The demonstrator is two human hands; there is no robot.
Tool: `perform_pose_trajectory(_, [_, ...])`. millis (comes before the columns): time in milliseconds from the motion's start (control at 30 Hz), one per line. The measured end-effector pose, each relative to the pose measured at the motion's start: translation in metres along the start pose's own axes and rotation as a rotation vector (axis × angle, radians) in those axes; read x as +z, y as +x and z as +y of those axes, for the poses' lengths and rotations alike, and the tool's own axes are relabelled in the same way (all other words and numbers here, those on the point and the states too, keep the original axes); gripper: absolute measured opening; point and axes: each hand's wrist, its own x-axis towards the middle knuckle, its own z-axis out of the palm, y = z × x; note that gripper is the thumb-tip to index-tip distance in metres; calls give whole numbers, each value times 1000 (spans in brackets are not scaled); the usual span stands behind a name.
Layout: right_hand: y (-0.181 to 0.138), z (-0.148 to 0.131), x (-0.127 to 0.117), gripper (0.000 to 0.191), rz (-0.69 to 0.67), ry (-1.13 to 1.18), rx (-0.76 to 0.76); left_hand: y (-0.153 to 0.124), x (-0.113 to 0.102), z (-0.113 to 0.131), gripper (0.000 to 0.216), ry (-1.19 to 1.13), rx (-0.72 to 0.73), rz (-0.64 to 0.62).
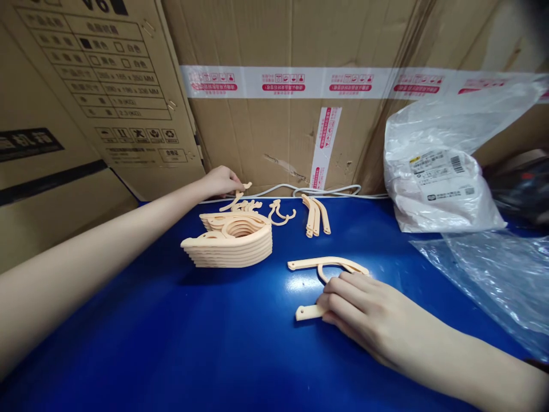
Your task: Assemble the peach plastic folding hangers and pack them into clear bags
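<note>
My left hand [223, 181] reaches to the back of the table, its fingers pinched on a small beige plastic hook [247, 185]. Below it lie several more hooks [246, 207], and a couple of curved hooks [281, 215] rest to their right. My right hand [358, 306] is closed over a beige folding hanger [313, 263] at the front right. Two of the hanger's arm ends stick out to the left of the fingers; its middle is partly hidden. Between the hands stands a neat stack of beige hanger pieces [231, 252].
Several loose curved hanger arms [316, 214] lie at the back middle of the blue table [206, 343]. A white cable [283, 186] runs along the cardboard [257, 131] behind. On the right are a labelled plastic bag [441, 189] and clear wrap [484, 274]. A printed carton [115, 86] rises at left.
</note>
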Motion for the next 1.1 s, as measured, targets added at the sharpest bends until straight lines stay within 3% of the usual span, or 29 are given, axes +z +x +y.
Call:
perform_pose_trajectory(300, [-2, -5, -4, 23, 15, -49, -23, -46, -30, 17, 16, 79, 256, 327])
perform_pose_trajectory(500, [-4, -7, -6, 22, -6, -68, -56, -110, -50, 59, 17, 101, 514, 465])
perform_pose_trajectory(667, [-8, -8, -5, 25, -30, -117, -46, -189, -27, 96, 18, -8, 526, 372])
perform_pose_trajectory(767, [-8, -7, -6, 25, -55, -112, -32, -222, -1, 99, 24, -51, 569, 206])
perform_pose_trajectory(900, [-7, -4, -8, 23, -42, -118, -16, -234, 27, 88, 29, -38, 605, 58])
perform_pose_trajectory(1100, [-6, -3, -10, 19, 35, -91, 37, -226, 47, 73, 30, -155, 465, -96])
